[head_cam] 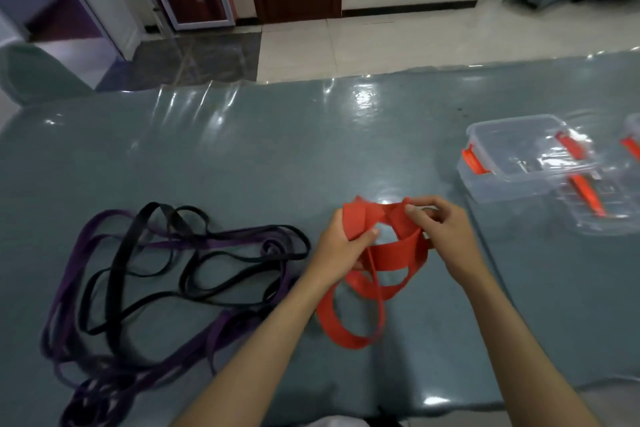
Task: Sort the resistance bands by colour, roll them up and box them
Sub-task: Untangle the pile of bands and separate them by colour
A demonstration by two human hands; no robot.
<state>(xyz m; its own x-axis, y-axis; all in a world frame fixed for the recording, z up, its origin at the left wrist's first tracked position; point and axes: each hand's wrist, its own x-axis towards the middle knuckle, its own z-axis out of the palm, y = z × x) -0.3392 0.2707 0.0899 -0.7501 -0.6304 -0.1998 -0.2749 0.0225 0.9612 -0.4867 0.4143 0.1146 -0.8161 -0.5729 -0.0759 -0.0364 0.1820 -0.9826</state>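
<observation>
Glossy bench, matt rubber bands, clear plastic boxes.
The bench [277, 149] wears a smooth, shiny grey-green plastic sheet, wrinkled at its far edge and throwing glare. The red band [391, 253], black bands [124, 253] and purple bands [69, 288] look like flat, matt rubber. The box [512, 163] and lid [599, 215] are transparent glossy plastic with opaque orange clips. The floor tiles [398, 42] are polished.

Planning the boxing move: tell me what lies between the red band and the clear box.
Head view: only bare grey-green table separates the red band, gripped by both hands, from the clear box.
</observation>
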